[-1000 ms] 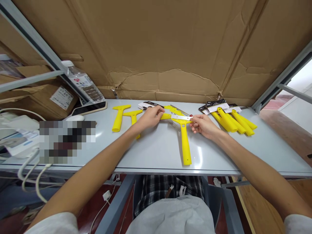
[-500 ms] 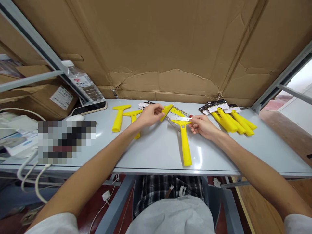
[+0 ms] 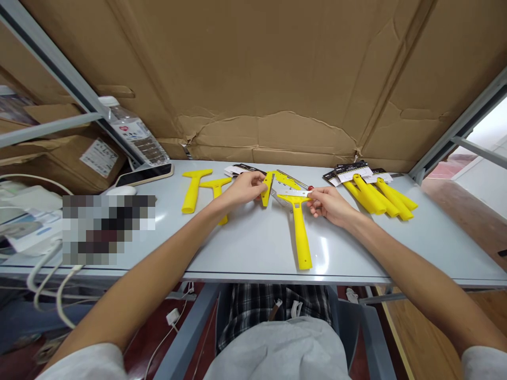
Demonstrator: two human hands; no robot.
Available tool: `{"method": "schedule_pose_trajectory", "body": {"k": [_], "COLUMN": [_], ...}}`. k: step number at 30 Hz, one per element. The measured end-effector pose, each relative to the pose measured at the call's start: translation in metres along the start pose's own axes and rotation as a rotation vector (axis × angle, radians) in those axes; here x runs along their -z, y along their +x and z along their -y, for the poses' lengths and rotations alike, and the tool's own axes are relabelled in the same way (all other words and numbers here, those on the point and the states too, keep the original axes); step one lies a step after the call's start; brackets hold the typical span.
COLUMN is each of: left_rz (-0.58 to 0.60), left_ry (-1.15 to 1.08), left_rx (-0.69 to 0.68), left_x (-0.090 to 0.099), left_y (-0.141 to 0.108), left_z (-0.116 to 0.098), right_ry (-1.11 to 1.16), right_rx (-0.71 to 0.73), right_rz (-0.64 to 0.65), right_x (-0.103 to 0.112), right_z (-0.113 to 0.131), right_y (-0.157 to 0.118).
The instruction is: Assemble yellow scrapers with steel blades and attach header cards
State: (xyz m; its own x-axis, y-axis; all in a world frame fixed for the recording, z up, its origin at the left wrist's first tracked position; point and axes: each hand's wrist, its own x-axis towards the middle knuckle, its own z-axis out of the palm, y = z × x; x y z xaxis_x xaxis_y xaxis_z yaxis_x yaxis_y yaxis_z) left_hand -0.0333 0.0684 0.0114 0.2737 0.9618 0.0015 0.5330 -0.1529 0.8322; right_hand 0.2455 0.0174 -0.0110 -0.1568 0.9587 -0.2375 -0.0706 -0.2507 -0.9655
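A yellow plastic scraper lies on the grey table with its handle toward me. My right hand pinches a thin metal blade that rests across the scraper's head. My left hand holds a small yellow cover strip, tilted nearly upright just left of the scraper's head.
Two bare yellow scrapers lie left of my hands. Several packaged scrapers lie at the right. White cards sit behind my left hand. A phone, a water bottle and cardboard boxes stand at the left; cardboard walls the back.
My left hand lifted the yellow cover strip off the scraper's head and turned it from flat to nearly upright. My right hand and the blade stayed in place.
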Motion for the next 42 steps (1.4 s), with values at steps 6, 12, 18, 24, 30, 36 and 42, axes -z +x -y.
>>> {"method": "schedule_pose_trajectory", "body": {"k": [6,12,18,24,30,36,42], "left_rz": [0.028,0.106,-0.029,-0.032,-0.031,-0.007,-0.022], "left_ry": [-0.008,-0.020,0.170,0.255,0.256,0.207,0.144], "left_rx": [-0.007,-0.019,-0.008,-0.017,0.013,-0.042,-0.054], "left_x": [0.000,-0.002,-0.001,-0.001,-0.001,-0.001,-0.003], "left_y": [-0.005,-0.004,-0.004,-0.003,-0.007,-0.004,0.002], "left_z": [-0.005,-0.001,-0.001,-0.004,-0.009,-0.004,0.009], "right_ry": [-0.003,-0.002,-0.004,-0.010,-0.021,-0.029,-0.028], "right_rx": [-0.007,-0.008,-0.006,0.003,0.004,0.003,-0.001], "right_rz": [-0.007,-0.003,0.000,0.006,0.010,0.018,0.020], "right_x": [-0.002,-0.001,-0.001,-0.001,0.000,0.001,0.002], "right_z": [0.001,0.000,0.000,0.000,-0.001,-0.003,-0.003], "right_y": [-0.002,-0.001,0.000,-0.001,0.000,0.003,0.004]}}
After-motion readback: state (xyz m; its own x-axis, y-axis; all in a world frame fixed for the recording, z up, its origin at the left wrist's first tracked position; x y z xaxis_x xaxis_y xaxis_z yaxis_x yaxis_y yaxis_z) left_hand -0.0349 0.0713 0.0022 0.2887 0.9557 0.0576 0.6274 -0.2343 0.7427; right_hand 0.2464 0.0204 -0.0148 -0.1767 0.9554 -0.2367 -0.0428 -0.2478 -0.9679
